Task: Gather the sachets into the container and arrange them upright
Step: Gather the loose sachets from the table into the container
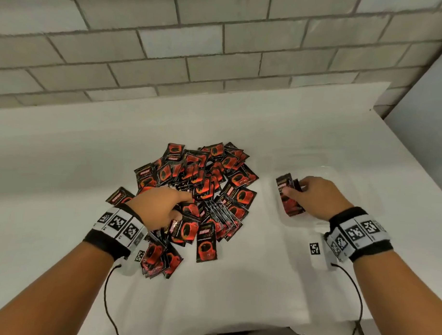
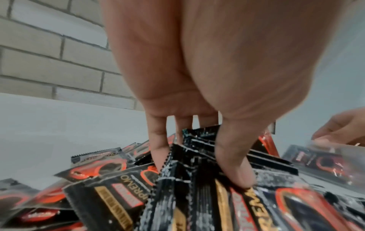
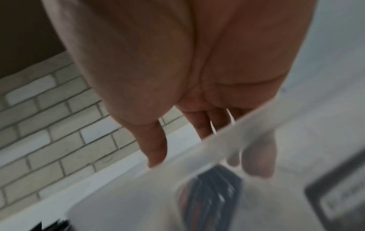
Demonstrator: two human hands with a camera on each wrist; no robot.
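L hand (image 1: 161, 205) pinched sachets atop the loose pile of red-and-black foil sachets (image 1: 199, 191), frame centre. R hand (image 1: 316, 195), fingers curled, held a small upright sachet batch (image 1: 288, 194) inside the clear plastic container (image 1: 340, 171), centre-right on the white table (image 1: 235, 293).

sachets (image 1: 196, 191): black, red-orange cups | table (image 1: 64, 162): white | wall (image 1: 169, 40): grey brick
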